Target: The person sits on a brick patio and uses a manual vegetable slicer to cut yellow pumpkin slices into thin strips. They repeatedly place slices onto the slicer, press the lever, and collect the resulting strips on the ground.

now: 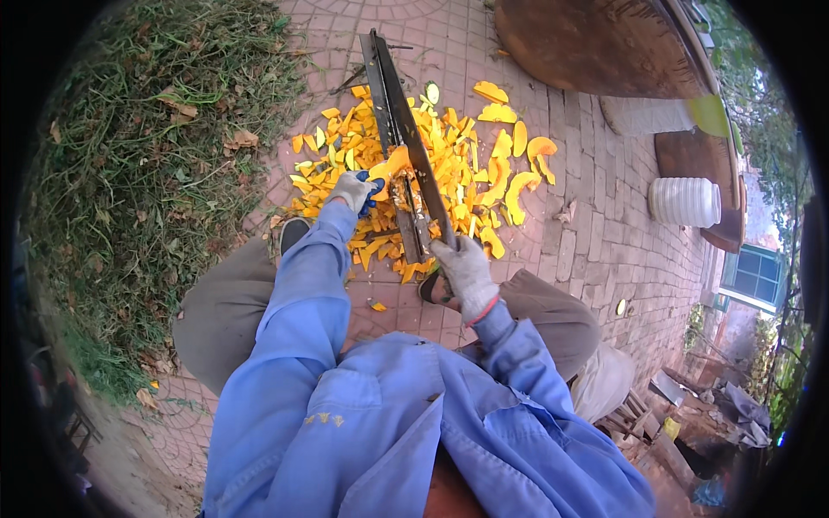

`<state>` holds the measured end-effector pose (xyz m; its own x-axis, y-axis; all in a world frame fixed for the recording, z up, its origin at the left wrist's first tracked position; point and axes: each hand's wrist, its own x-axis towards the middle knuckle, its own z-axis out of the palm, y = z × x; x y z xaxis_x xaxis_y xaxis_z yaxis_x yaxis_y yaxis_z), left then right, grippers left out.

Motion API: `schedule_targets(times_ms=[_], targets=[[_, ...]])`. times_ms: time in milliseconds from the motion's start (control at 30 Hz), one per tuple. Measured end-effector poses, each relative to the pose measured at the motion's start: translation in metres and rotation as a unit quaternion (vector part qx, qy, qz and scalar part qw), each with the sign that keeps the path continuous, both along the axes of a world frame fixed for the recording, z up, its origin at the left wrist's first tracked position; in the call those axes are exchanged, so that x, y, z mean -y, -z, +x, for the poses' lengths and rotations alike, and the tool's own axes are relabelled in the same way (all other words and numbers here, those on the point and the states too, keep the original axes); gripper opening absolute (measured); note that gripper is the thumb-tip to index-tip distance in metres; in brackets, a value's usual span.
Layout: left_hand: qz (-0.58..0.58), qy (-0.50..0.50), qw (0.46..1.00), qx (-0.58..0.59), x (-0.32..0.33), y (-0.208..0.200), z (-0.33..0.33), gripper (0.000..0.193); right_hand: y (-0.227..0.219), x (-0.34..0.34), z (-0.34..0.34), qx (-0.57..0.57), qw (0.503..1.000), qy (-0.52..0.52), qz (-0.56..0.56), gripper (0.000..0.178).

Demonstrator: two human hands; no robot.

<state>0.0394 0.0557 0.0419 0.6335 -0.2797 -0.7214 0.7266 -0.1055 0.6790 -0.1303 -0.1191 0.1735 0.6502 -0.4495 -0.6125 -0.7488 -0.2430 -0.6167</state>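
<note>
A long hinged chopper with a dark blade (418,147) stands in front of me, its far end pointing away. My right hand (466,272), in a pale glove, is wrapped round the near end of the blade, which is raised beside the slotted base (380,95). In my left hand (354,190), gloved in white and blue, is an orange pumpkin slice (395,162), lying across the base next to the blade. Seedy pulp clings to the base there. Around and under the chopper spreads a pile of cut pumpkin pieces (449,160).
Larger curved pumpkin slices (518,194) lie right of the pile on the brick paving (587,207). A heap of cut greenery (164,138) covers the left side. Big brown vessels (596,43) and a white ribbed container (684,203) stand at the far right. Scrap (682,432) lies lower right.
</note>
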Motion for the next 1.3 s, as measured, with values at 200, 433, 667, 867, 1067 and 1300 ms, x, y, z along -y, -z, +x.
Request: schedule_targets(times_ms=[200,433,667,867,1067,1300], targets=[[0.037,0.065,0.997,0.02,0.005,-0.003,0.011,0.032,-0.014,0.001,0.006,-0.011,0.997,-0.064,-0.041,0.033],[-0.015,0.044,0.995,0.085,0.004,0.008,0.017,0.022,0.03,0.0,-0.009,-0.019,0.997,-0.039,-0.07,0.039],[0.089,0.175,0.974,0.11,0.015,-0.004,0.029,0.034,0.003,-0.002,-0.003,-0.019,0.993,-0.086,-0.073,0.037],[0.023,0.104,0.991,0.081,0.014,-0.013,0.021,0.036,0.033,-0.013,-0.014,-0.014,0.996,-0.061,-0.07,0.038],[0.043,0.178,0.978,0.1,0.02,-0.016,0.024,0.035,-0.026,-0.008,0.006,-0.043,0.996,-0.064,-0.04,0.036],[0.04,0.058,0.997,0.025,0.027,-0.011,0.019,0.019,0.045,-0.008,-0.016,0.005,0.998,-0.048,-0.033,0.034]])
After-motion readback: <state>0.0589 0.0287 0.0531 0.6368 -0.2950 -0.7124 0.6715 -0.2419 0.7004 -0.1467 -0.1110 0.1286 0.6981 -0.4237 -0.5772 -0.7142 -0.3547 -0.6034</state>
